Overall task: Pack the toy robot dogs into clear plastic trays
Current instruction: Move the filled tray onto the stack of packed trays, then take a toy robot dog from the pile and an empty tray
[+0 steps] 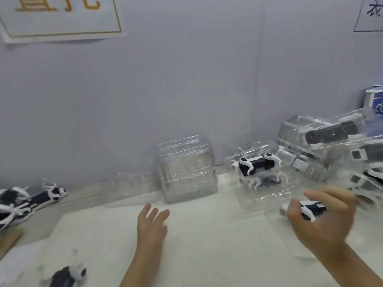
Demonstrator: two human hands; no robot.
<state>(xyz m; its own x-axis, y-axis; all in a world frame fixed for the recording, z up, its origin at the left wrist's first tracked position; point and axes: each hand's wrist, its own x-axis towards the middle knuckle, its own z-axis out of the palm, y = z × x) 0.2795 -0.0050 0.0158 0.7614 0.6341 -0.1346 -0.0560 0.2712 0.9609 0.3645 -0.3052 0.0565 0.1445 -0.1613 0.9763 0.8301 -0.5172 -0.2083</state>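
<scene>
My right hand (323, 214) curls round a clear plastic tray (275, 204) with a black and white toy robot dog (312, 208) inside, thumb on the near side and fingers over the far side. My left hand (152, 222) hovers open over the white table, fingers spread and holding nothing. A stack of empty clear trays (186, 170) stands just beyond it. Another packed tray (257, 166) lies behind my right hand. Loose robot dogs (22, 201) lie at the far left, and one more loose dog (68, 276) sits at the bottom left.
A pile of packed clear trays (331, 141) fills the right back corner, with a blue and white box (375, 104) behind it. A grey wall with paper signs (62, 17) closes the back. A brown cardboard piece (8, 239) sticks in at the left edge.
</scene>
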